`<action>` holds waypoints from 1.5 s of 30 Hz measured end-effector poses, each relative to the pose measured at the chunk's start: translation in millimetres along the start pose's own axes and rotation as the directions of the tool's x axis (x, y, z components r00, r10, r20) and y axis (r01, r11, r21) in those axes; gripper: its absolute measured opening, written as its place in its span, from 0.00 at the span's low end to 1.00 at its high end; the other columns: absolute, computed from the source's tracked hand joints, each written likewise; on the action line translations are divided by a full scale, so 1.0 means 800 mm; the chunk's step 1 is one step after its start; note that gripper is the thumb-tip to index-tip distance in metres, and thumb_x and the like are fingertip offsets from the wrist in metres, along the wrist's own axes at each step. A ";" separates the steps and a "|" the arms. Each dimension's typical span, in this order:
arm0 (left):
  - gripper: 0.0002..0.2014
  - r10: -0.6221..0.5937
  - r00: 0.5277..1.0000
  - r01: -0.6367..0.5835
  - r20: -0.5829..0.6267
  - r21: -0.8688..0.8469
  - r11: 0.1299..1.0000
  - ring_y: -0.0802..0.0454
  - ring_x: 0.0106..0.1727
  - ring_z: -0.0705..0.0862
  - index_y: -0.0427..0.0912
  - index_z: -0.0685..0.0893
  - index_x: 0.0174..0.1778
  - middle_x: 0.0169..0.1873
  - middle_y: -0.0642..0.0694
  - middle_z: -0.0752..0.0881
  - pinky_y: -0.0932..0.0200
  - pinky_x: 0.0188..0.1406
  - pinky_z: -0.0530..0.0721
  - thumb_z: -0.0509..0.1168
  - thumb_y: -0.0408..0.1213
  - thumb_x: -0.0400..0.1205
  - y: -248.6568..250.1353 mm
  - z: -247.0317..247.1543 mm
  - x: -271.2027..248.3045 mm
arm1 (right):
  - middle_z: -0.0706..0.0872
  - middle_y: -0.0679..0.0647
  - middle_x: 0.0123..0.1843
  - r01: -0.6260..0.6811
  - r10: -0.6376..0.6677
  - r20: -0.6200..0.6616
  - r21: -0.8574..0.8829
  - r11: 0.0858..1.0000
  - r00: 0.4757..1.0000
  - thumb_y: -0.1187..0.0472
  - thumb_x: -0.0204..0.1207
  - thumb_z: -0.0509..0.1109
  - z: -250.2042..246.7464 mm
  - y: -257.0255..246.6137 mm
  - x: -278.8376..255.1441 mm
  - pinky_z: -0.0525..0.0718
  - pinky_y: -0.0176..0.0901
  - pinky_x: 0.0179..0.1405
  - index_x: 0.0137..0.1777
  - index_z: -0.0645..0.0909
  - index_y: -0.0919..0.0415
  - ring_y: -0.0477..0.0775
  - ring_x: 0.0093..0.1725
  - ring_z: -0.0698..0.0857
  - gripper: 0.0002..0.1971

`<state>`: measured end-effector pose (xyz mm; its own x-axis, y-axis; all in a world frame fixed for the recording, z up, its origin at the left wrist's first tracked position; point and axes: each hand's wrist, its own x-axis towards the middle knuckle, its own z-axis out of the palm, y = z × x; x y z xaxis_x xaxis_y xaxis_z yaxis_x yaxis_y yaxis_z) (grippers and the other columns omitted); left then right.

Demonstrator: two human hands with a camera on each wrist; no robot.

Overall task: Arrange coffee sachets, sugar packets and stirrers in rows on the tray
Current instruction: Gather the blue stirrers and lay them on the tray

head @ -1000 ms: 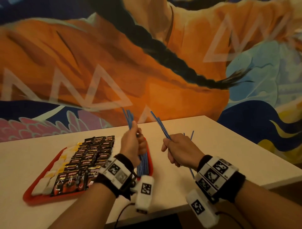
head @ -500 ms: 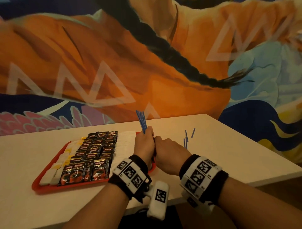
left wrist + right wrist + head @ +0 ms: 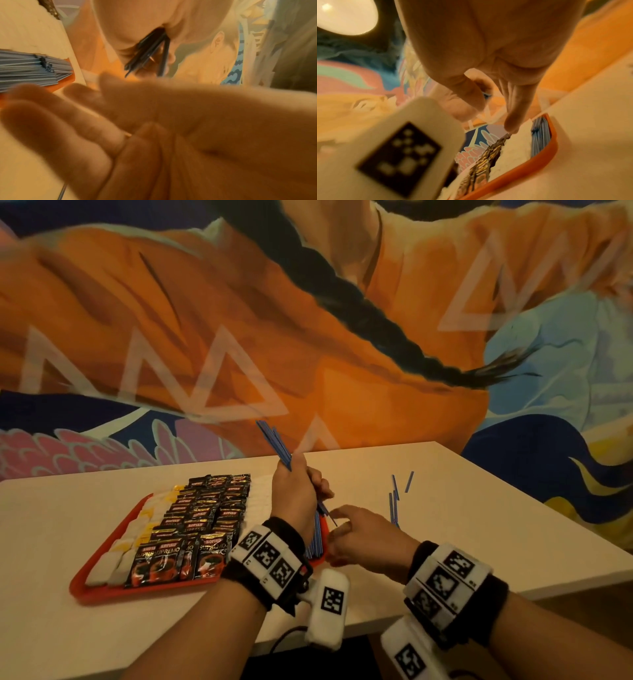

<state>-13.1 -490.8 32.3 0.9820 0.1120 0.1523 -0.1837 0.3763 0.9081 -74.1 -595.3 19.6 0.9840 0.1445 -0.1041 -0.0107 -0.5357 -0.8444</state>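
My left hand (image 3: 298,498) grips a bundle of blue stirrers (image 3: 274,443) upright over the right end of the red tray (image 3: 102,590). The same bundle (image 3: 149,54) shows in the left wrist view. My right hand (image 3: 359,535) is just below and to the right. Its fingers are relaxed, and their tips are near the lower end of one stirrer that sticks out. The tray holds rows of black coffee sachets (image 3: 205,515), white and yellow sugar packets (image 3: 137,529) on the left, and laid stirrers (image 3: 317,539) along its right edge (image 3: 541,135).
A few loose stirrers (image 3: 394,505) lie on the white table (image 3: 479,525) right of my hands. A painted mural wall stands close behind the table. The table's front edge runs under both wrists.
A second ago each hand held its own bundle, apart. They came together, and now the left hand alone holds the stirrers while the right hand has dropped lower with its fingers loosened.
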 end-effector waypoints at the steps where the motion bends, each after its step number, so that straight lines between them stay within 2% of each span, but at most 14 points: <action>1: 0.14 0.017 1.000 -0.017 0.024 -0.003 1.000 0.52 0.21 0.66 0.46 0.70 0.42 0.22 0.49 0.66 0.59 0.19 0.68 0.52 0.45 0.92 0.006 0.002 -0.003 | 0.87 0.67 0.61 -0.049 0.041 0.052 0.155 0.987 0.998 0.75 0.75 0.66 0.001 0.002 0.003 0.87 0.55 0.62 0.71 0.73 0.72 0.61 0.56 0.89 0.23; 4: 0.15 0.046 0.988 -0.053 0.146 0.046 0.998 0.56 0.19 0.57 0.46 0.66 0.39 0.21 0.52 0.61 0.63 0.17 0.55 0.55 0.45 0.91 0.012 0.006 -0.009 | 0.84 0.72 0.55 -0.211 0.047 0.241 0.722 0.659 0.969 0.80 0.70 0.53 -0.005 -0.005 0.007 0.90 0.51 0.54 0.55 0.78 0.76 0.66 0.55 0.87 0.18; 7: 0.17 0.080 0.963 -0.116 0.258 0.127 0.985 0.55 0.19 0.57 0.47 0.65 0.36 0.20 0.53 0.61 0.63 0.17 0.56 0.59 0.44 0.90 0.006 0.008 -0.014 | 0.78 0.64 0.45 -0.247 -0.070 0.299 0.881 0.404 0.952 0.78 0.62 0.52 -0.017 -0.018 0.007 0.90 0.56 0.55 0.38 0.75 0.66 0.67 0.54 0.80 0.13; 11: 0.20 0.091 0.955 -0.170 0.283 0.270 0.948 0.52 0.18 0.60 0.46 0.65 0.34 0.20 0.51 0.64 0.61 0.17 0.59 0.59 0.50 0.89 0.002 0.008 -0.015 | 0.80 0.66 0.46 -0.197 -0.055 0.262 0.834 0.516 0.964 0.78 0.65 0.49 -0.018 -0.020 0.005 0.89 0.55 0.57 0.34 0.74 0.66 0.67 0.56 0.82 0.14; 15: 0.19 0.107 0.940 -0.251 0.324 0.447 0.859 0.52 0.21 0.65 0.46 0.68 0.34 0.21 0.52 0.68 0.56 0.24 0.65 0.58 0.51 0.89 -0.006 -0.005 -0.006 | 0.76 0.64 0.75 0.046 -0.010 -0.132 0.278 0.959 0.991 0.72 0.78 0.58 -0.048 -0.026 0.014 0.83 0.53 0.65 0.73 0.72 0.70 0.62 0.70 0.79 0.22; 18: 0.20 0.085 0.917 -0.313 0.391 0.569 0.760 0.55 0.22 0.63 0.46 0.67 0.32 0.21 0.53 0.66 0.54 0.28 0.62 0.61 0.48 0.88 -0.005 -0.013 -0.003 | 0.76 0.53 0.77 0.311 -0.369 -0.502 -0.199 0.930 0.783 0.58 0.84 0.63 -0.089 -0.053 0.011 0.76 0.51 0.71 0.78 0.70 0.56 0.52 0.73 0.76 0.22; 20: 0.20 0.061 0.889 -0.367 0.454 0.627 0.687 0.59 0.21 0.62 0.46 0.68 0.31 0.21 0.54 0.66 0.59 0.26 0.61 0.62 0.46 0.88 -0.003 -0.011 -0.005 | 0.79 0.52 0.73 0.400 -0.513 -0.584 -0.323 0.858 0.629 0.55 0.87 0.60 -0.103 -0.067 0.013 0.76 0.48 0.69 0.75 0.74 0.57 0.50 0.71 0.77 0.18; 21: 0.20 0.054 0.874 -0.398 0.484 0.647 0.650 0.59 0.20 0.63 0.46 0.68 0.31 0.21 0.54 0.67 0.62 0.25 0.61 0.63 0.45 0.88 0.000 -0.009 -0.008 | 0.82 0.53 0.69 0.380 -0.538 -0.556 -0.382 0.842 0.633 0.54 0.88 0.57 -0.102 -0.071 0.016 0.77 0.49 0.67 0.71 0.78 0.57 0.50 0.67 0.79 0.17; 25: 0.17 0.026 0.843 -0.458 0.537 0.692 0.559 0.61 0.19 0.70 0.50 0.72 0.31 0.22 0.53 0.74 0.69 0.21 0.66 0.63 0.40 0.88 0.007 0.001 -0.016 | 0.89 0.56 0.50 0.282 -0.431 -0.293 -0.436 0.855 0.853 0.48 0.90 0.48 -0.078 -0.062 0.035 0.81 0.51 0.56 0.53 0.87 0.64 0.54 0.51 0.85 0.27; 30: 0.20 -0.043 0.888 -0.397 0.459 0.809 0.434 0.58 0.21 0.71 0.50 0.71 0.28 0.22 0.52 0.74 0.65 0.22 0.65 0.63 0.45 0.88 0.009 -0.012 -0.010 | 0.90 0.52 0.52 0.319 -0.414 -0.173 -0.403 0.858 0.894 0.45 0.89 0.51 -0.073 -0.048 0.035 0.84 0.45 0.56 0.55 0.88 0.61 0.50 0.51 0.87 0.27; 35: 0.23 -0.128 0.903 -0.249 0.410 0.743 0.622 0.57 0.15 0.63 0.42 0.68 0.30 0.18 0.50 0.65 0.63 0.19 0.63 0.63 0.51 0.87 -0.002 -0.018 -0.008 | 0.86 0.53 0.57 0.211 -0.222 -0.270 -0.068 0.975 0.937 0.43 0.87 0.55 -0.101 -0.023 0.048 0.86 0.51 0.56 0.63 0.81 0.62 0.53 0.56 0.86 0.24; 37: 0.22 -0.197 0.913 -0.116 0.359 0.689 0.716 0.51 0.17 0.64 0.40 0.70 0.36 0.19 0.46 0.65 0.60 0.19 0.65 0.62 0.53 0.87 -0.013 -0.024 -0.011 | 0.89 0.55 0.50 0.086 -0.146 -0.352 -0.182 0.980 0.925 0.47 0.86 0.62 -0.128 0.006 0.059 0.88 0.51 0.51 0.56 0.84 0.62 0.56 0.50 0.88 0.18; 40: 0.25 -0.307 0.906 0.104 0.292 0.549 0.829 0.50 0.15 0.65 0.40 0.68 0.30 0.16 0.45 0.66 0.62 0.17 0.67 0.60 0.53 0.87 -0.033 -0.035 -0.025 | 0.92 0.58 0.45 -0.195 0.098 -0.250 -0.397 0.897 0.963 0.51 0.82 0.70 -0.143 0.059 0.075 0.91 0.52 0.51 0.49 0.88 0.64 0.57 0.47 0.91 0.14; 45: 0.25 -0.460 0.849 0.341 0.261 0.393 0.854 0.52 0.19 0.60 0.47 0.65 0.28 0.21 0.47 0.62 0.63 0.17 0.62 0.62 0.55 0.86 -0.067 -0.039 -0.040 | 0.90 0.54 0.34 -0.374 0.332 -0.189 -0.629 0.682 0.924 0.45 0.75 0.76 -0.129 0.107 0.094 0.89 0.46 0.50 0.41 0.88 0.67 0.53 0.37 0.88 0.21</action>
<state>-36.3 -485.7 -33.9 0.9296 -0.3181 -0.1861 0.1955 -0.0024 0.9807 17.5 -715.9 -6.3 0.9394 -0.2014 -0.2775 -0.2631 -0.9423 -0.2068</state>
